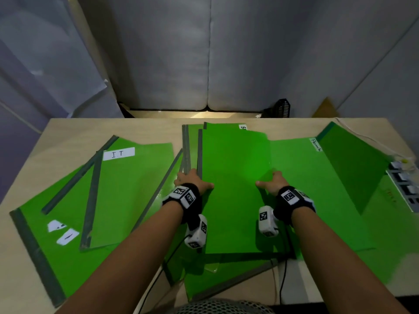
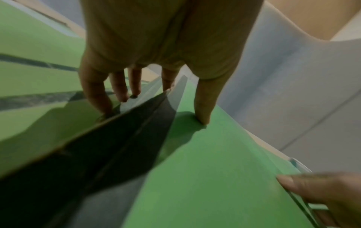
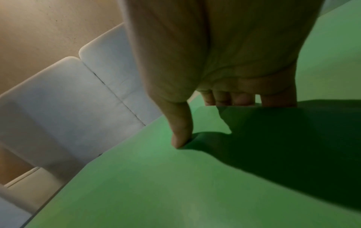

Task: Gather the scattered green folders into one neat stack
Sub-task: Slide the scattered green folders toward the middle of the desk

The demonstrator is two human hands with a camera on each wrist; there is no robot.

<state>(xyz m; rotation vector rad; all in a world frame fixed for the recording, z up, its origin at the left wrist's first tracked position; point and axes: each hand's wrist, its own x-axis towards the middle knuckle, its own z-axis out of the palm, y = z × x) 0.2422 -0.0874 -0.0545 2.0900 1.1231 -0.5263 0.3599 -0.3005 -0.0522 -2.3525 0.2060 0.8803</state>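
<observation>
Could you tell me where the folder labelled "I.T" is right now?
In the head view, the "I.T" folder lies flat on the table's left side, left of the left hand.

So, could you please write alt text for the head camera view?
Two hands, left hand and right hand, grip the side edges of a green folder in the middle of a wooden table. More green folders lie scattered on both sides, one labelled "I.T".

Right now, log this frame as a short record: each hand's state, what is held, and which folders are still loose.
left hand: grips left edge of middle folder, thumb on top
right hand: grips its right edge, thumb on top
loose left: folder labelled I.T
loose right: folder labelled Permits
surface: wooden table
stack: not yet gathered
</observation>
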